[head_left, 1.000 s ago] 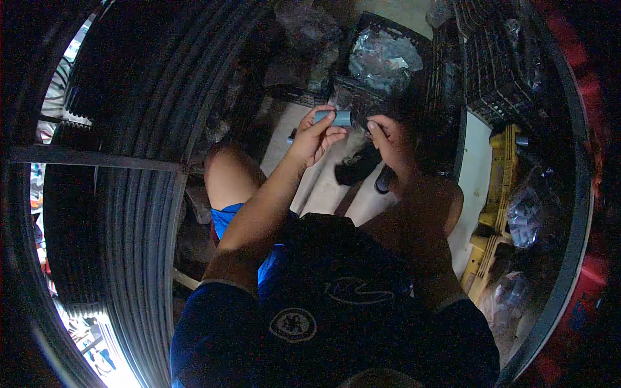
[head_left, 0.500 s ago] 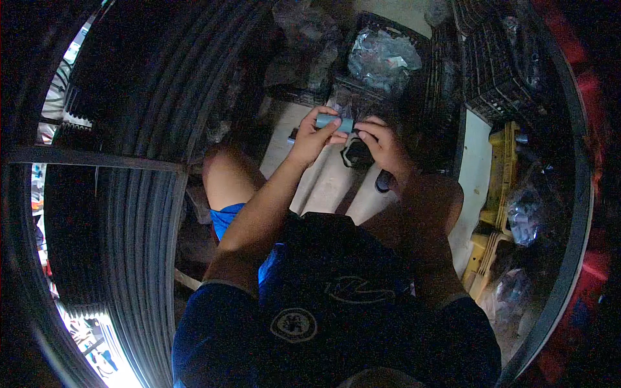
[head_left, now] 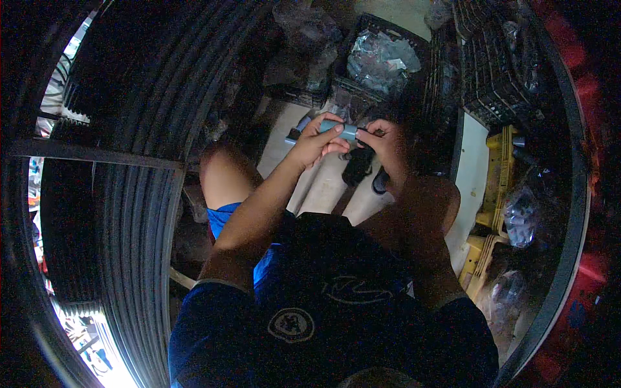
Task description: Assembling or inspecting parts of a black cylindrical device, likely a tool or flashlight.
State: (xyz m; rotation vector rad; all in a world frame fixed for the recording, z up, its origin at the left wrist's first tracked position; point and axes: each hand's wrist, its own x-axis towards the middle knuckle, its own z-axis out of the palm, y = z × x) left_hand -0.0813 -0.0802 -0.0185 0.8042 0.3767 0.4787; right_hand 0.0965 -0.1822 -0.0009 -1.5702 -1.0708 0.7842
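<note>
I have a short blue-grey tube [head_left: 348, 132] in my left hand [head_left: 315, 143], thumb laid along it and fingers curled beneath, up above the pale floor [head_left: 323, 194] and just short of the near edge of the black crate [head_left: 346, 83]. My right hand [head_left: 384, 143] is drawn in narrow, its fingertips bunched at the tube's right end; it is too dark there to tell whether they pinch a separate part. The tube could roll or squirt out of my left fingers if I push on its end off-line, since its round wall looks smooth and gives little to catch on. Poor light and the shadow over my right hand could make me set something crooked, and a dropped piece might vanish against the dark thing [head_left: 358, 167] below my hands, its outline soft and irregular. The tube looks like rigid, dull plastic, a plain cylinder. Inside the crate's rim sits a crinkled clear bag [head_left: 385, 58] that throws bright glints; yellow crates [head_left: 497, 184], hard and moulded, line the floor's right edge, and long dark ribbed lengths [head_left: 132, 233] curve down my left, ridge beside ridge.
</note>
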